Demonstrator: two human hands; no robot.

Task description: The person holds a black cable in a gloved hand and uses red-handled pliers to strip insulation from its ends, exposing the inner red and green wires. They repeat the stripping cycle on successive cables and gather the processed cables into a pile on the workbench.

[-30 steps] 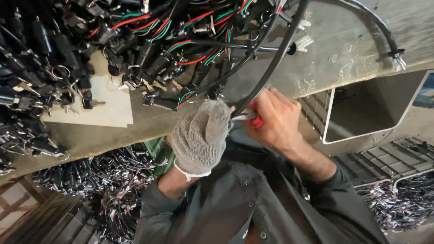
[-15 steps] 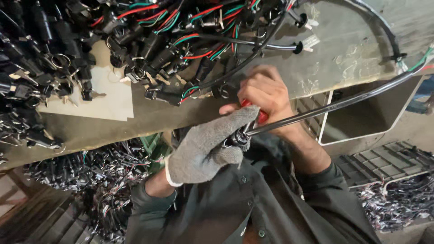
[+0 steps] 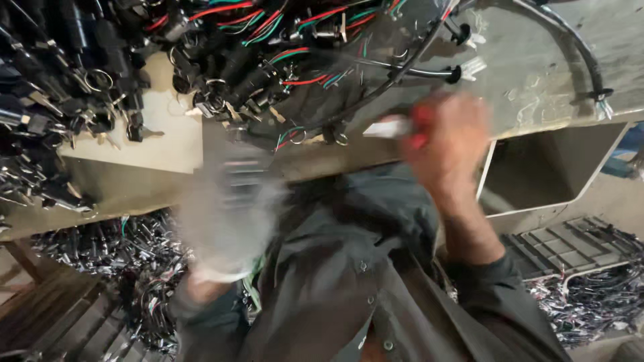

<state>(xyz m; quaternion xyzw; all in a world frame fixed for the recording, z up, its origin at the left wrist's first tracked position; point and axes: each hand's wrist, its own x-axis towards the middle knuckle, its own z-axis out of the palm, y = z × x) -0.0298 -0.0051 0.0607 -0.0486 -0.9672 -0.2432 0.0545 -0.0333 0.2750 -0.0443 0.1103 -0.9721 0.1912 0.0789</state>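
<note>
My left hand [image 3: 228,214], in a grey knit glove, is a motion blur in front of the table edge, over my dark shirt; whether it holds anything is unclear. My bare right hand [image 3: 444,137] is closed on a red-handled tool [image 3: 402,126], whose pale tip points left over the table edge. Just beyond it a black sheathed cable [image 3: 409,64] runs across the grey tabletop [image 3: 523,74] toward a heap of black switch parts with red, green and blue wires [image 3: 268,60].
More black key-switch parts with keys and rings [image 3: 47,87] cover the left of the table, partly on a beige sheet [image 3: 168,134]. A grey open box [image 3: 543,167] sits under the table's right end. Piles of wire scraps [image 3: 597,295] lie on the floor.
My gloved left hand has dropped away from the cable, down and to the left, and is now blurred. My right hand with the red tool has lifted toward the table edge.
</note>
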